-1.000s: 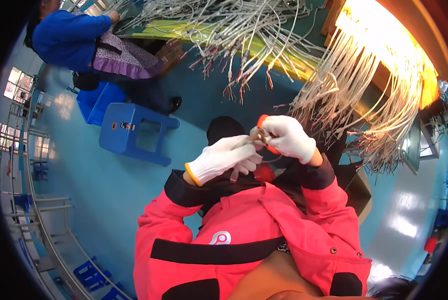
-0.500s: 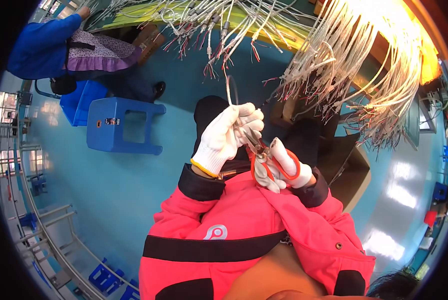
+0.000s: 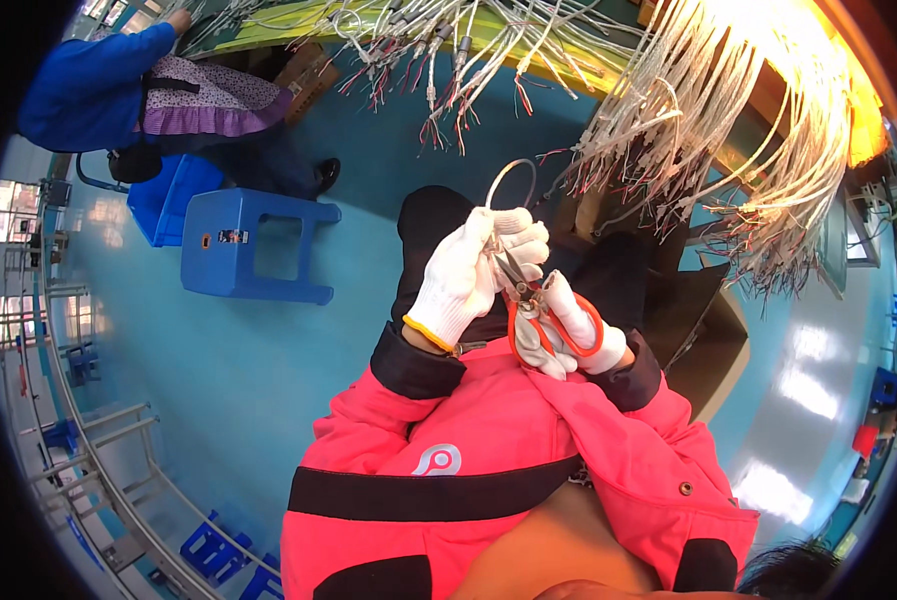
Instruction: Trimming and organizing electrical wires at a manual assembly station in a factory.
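Note:
Both hands wear white gloves and meet in front of my chest. My left hand is closed on a pale cable, which loops up above the fingers. Around the red-handled scissors, my right hand has its fingers wrapped through the grips. The scissor blades point up and left, close to the left hand's fingers. The cable's end inside the left hand is hidden.
Bundles of pale cables with bare coloured wire ends hang from the bench ahead. An open cardboard box stands to my right. A blue stool and a blue-sleeved co-worker are at left.
The cable in my left hand has gone from standing nearly straight up to bending over in a loop. Both hands and the scissors appear slightly further right and remain close together.

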A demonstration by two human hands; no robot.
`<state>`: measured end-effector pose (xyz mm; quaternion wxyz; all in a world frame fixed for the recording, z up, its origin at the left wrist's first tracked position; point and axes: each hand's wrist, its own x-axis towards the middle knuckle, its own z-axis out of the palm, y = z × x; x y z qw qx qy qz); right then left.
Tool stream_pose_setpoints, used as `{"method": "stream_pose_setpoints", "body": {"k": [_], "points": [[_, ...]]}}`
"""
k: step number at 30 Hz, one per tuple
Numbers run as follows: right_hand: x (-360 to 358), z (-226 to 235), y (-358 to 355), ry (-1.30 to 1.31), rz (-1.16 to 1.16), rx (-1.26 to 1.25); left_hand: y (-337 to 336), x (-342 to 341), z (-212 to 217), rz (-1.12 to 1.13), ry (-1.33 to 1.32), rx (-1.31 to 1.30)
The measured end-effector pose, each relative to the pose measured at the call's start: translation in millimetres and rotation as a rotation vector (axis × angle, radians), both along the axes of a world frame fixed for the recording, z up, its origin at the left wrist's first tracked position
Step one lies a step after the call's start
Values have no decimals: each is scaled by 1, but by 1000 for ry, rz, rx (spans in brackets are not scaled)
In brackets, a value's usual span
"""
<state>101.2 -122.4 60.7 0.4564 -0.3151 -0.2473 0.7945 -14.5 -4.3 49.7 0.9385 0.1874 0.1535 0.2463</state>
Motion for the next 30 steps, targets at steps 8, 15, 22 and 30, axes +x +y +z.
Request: {"method": "stream_pose_setpoints", "body": {"k": [8, 15, 22, 30], "points": [[-16, -10, -6, -209, -165, 40, -9, 5, -9, 30, -88, -36], [-33, -24, -14, 28, -292, -1, -24, 4, -5, 257, 355, 230], [-33, -2, -11, 281, -322, -100, -20, 7, -21, 295, 465, 538], [-37, -16, -17, 72, -369, -64, -23, 6, -36, 239, 335, 472]]}}
